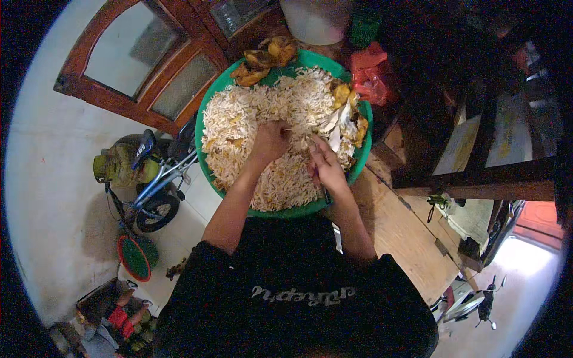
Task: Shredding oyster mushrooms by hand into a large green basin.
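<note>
A wide green plastic basin [365, 154] stands before me, heaped with pale shredded pieces, possibly mushrooms [282, 188]. My left hand [271, 138] is curled at the middle of the heap, its fingertips hidden, so I cannot tell what it holds. Just right of it is my right hand [327, 163], fingers partly bent; a dark, thin object [327, 194] shows below its palm, perhaps a knife. Larger white pieces [335, 125] and yellow-brown pieces [342, 95] lie at the basin's right side. More brown pieces [250, 71] rest at its top left edge.
A red plastic bag [370, 74] and a whitish bucket [317, 20] are beyond the basin. A wooden-framed glass door [147, 100] is at upper left, above a small bicycle [156, 183]. A wooden surface [403, 223] extends to the right. A person [121, 320] is at lower left.
</note>
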Demonstrator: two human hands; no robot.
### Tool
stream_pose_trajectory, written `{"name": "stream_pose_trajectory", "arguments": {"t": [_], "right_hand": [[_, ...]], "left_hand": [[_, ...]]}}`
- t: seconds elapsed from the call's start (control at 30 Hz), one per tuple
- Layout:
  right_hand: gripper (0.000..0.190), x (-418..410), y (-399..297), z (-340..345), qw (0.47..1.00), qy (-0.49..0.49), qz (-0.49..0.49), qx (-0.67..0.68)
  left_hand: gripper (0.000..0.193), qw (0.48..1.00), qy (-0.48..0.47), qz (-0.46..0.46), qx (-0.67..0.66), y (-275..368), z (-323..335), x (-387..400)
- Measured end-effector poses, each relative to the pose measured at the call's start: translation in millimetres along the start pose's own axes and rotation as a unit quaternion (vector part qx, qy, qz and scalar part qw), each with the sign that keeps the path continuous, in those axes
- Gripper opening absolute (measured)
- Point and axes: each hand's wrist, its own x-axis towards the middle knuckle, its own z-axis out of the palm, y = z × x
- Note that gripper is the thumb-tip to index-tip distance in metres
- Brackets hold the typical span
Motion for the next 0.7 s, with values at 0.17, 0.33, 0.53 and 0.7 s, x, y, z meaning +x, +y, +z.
{"name": "stream_pose_trajectory", "arguments": {"t": [0.17, 0.33, 0.53, 0.7], "right_hand": [[0.043, 20.4, 30.2, 4.9, 0.997, -0.050, -0.054, 0.033], [0.034, 6.9, 29.1, 9.0, 0.962, 0.122, -0.191, -0.150], [0.033, -27.0, -6.6, 7.1, 0.978, -0.105, -0.040, -0.174], [0.035, -32.5, 29.9, -25.9, 0.974, 0.031, 0.085, 0.207]], "left_hand": [[0.020, 0.988, 0.001, -0.008, -0.152, 37.2, -21.4, -15.4], [0.029, 0.998, 0.066, 0.017, 0.008, 61.0, -4.5, 12.6], [0.038, 0.987, -0.143, 0.028, 0.073, 77.0, 64.1, 76.1], [0.035, 0.923, -0.145, -0.098, -0.342, 63.6, 26.4, 53.3]]}}
